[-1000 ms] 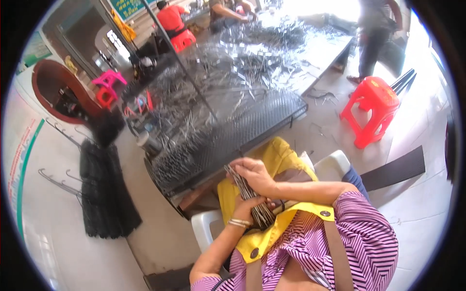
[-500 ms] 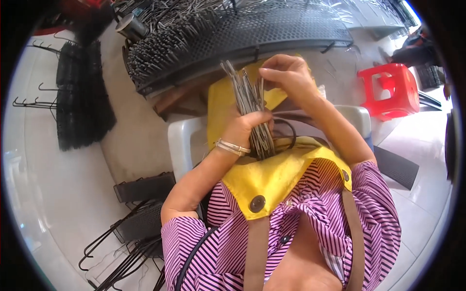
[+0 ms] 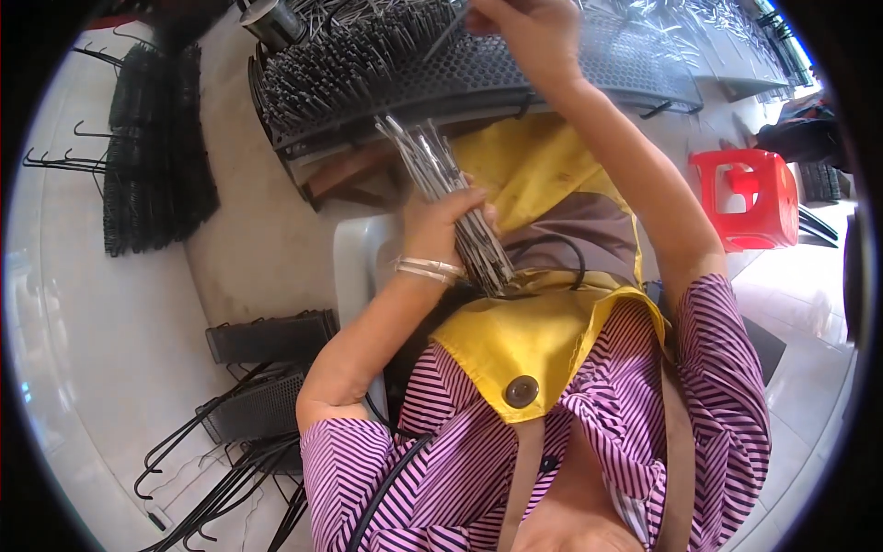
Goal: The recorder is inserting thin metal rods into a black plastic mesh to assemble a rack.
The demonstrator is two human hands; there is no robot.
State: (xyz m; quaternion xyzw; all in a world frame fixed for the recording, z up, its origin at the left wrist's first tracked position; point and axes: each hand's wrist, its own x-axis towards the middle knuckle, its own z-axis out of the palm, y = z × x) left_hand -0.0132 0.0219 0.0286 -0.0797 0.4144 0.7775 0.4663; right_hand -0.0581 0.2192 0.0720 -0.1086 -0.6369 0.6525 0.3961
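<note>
My left hand [image 3: 444,219] is wrapped round a bundle of thin grey metal rods [image 3: 425,164], held tilted in front of my yellow apron [image 3: 497,336]. Out over a dark perforated metal rack [image 3: 602,69] reaches my right hand [image 3: 532,41], fingers pinched on a single slim metal rod [image 3: 445,37] that slants down toward the holes. Many more standing rods [image 3: 322,92] crowd the left part of the rack, just left of that hand. The right fingertips lie close to the picture's upper edge.
A metal cup [image 3: 272,23] stands at the rack's far left corner. Black hooked racks [image 3: 147,152] hang at the left, and more perforated black racks with hooks [image 3: 253,405] lie at lower left. A red plastic stool [image 3: 747,198] is on the right. Beside me shows a pale chair arm [image 3: 359,262].
My right hand has moved up and away from the bundle, out over the rack, with a rod in its fingers. The left hand and the bundle have shifted slightly left, the bundle tilting more.
</note>
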